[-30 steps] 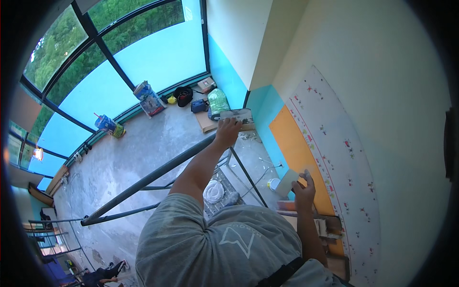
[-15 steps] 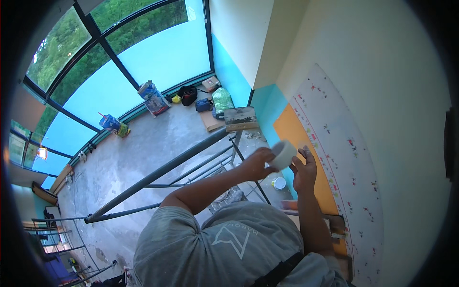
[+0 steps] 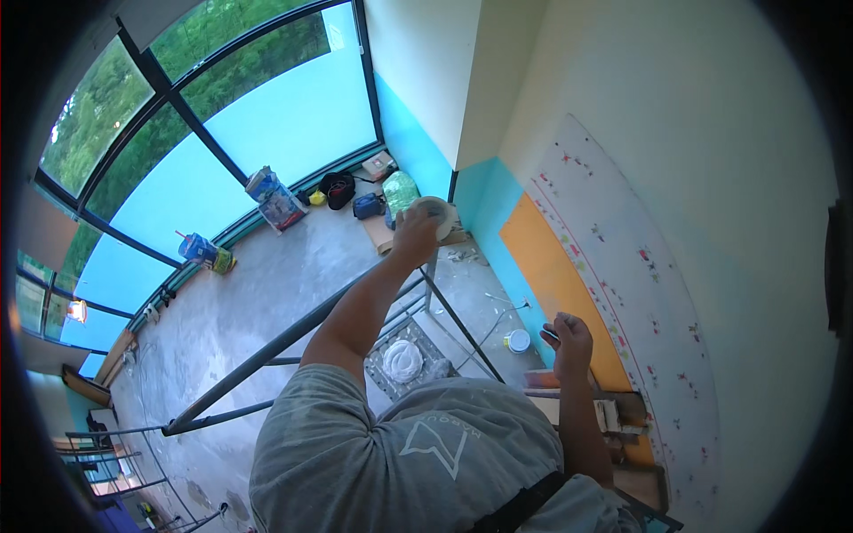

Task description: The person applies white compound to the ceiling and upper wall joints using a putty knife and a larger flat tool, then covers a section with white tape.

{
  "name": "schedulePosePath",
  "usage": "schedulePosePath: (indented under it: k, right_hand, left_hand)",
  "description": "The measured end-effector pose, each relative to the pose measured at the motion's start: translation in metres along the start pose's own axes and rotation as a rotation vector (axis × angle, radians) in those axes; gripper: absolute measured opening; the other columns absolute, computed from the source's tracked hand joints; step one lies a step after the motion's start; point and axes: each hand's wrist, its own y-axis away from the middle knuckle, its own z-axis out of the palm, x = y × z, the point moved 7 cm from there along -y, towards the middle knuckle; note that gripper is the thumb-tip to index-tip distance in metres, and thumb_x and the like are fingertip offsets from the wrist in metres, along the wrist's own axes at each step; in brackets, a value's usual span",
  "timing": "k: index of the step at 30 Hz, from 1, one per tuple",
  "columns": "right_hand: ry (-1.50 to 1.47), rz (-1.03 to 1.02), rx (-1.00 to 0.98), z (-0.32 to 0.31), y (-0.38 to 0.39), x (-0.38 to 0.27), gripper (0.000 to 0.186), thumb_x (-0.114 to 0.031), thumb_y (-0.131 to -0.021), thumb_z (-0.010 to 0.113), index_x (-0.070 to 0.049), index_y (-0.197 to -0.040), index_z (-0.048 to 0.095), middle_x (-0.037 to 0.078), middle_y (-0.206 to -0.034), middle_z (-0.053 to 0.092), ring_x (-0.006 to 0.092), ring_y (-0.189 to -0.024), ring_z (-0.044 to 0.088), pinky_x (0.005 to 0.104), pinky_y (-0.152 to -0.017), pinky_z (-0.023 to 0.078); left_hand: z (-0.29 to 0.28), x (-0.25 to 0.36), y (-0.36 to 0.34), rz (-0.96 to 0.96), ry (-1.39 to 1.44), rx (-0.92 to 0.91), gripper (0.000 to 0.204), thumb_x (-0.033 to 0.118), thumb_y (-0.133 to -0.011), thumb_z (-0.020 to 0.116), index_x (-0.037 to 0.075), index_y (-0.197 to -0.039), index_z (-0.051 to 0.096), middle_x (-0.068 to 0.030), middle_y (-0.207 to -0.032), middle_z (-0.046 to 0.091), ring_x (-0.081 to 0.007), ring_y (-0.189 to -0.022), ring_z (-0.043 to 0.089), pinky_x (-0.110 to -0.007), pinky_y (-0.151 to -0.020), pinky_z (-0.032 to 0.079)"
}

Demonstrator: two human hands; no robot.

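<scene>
Stretched forward over the scaffold frame point(image 3: 267, 351), my left hand point(image 3: 411, 233) grips a pale roll of tape point(image 3: 437, 211) at the frame's upper end, partly covering a board there. My right hand point(image 3: 573, 342) is curled beside the orange wall panel point(image 3: 533, 247), closed on a small dark object point(image 3: 551, 334) too small to name. Below the frame, a coiled white bundle point(image 3: 402, 361) lies on a perforated metal platform point(image 3: 384, 377). A white tub point(image 3: 517, 340) stands on the floor just left of my right hand.
Windows point(image 3: 267, 107) curve along the left and back, with bags point(image 3: 368, 204), patterned sacks point(image 3: 275, 197) and a bucket point(image 3: 200, 251) at their base. A white patterned sheet point(image 3: 622, 293) runs along the right wall. Another metal frame point(image 3: 107, 453) stands at the lower left.
Half a second ago both hands were at the pale roll. My left hand has since carried it forward to the frame's upper end; my right hand has dropped a little, away from it.
</scene>
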Motion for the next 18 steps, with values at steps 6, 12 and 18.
schedulePosePath:
  k: [6,12,18]
  right_hand:
    - [0.246,-0.165,-0.103,0.004,-0.001,-0.033,0.023,-0.002,-0.088,0.061,0.005,-0.110,0.057,0.008,-0.084,0.062,0.0208,-0.074,0.068,0.0350,-0.076,0.061]
    - [0.755,-0.602,-0.152,0.032,0.016,-0.144,0.029,0.002,-0.084,0.060,0.002,-0.112,0.060,0.005,-0.074,0.056,0.0147,-0.069,0.066,0.0299,-0.067,0.054]
    - [1.023,-1.008,-0.654,0.129,0.097,-0.306,0.038,0.001,-0.085,0.060,-0.006,-0.121,0.059,0.010,-0.083,0.058,0.0232,-0.073,0.062,0.0353,-0.068,0.052]
  left_hand:
    - [-0.008,-0.003,-0.004,-0.023,-0.052,-0.054,0.033,0.016,-0.080,0.069,0.008,-0.112,0.067,-0.0154,-0.119,0.054,-0.0372,-0.123,0.048,-0.064,-0.106,0.034]
    - [-0.070,0.036,-0.020,-0.021,0.147,-0.145,0.054,0.036,-0.075,0.079,0.007,-0.118,0.063,-0.0170,-0.128,0.053,-0.0387,-0.121,0.050,-0.059,-0.107,0.036]
    - [-0.255,0.146,-0.055,0.312,1.082,-0.208,0.097,0.029,-0.076,0.087,0.002,-0.151,0.030,-0.0180,-0.149,0.041,-0.0337,-0.135,0.045,-0.048,-0.109,0.041]
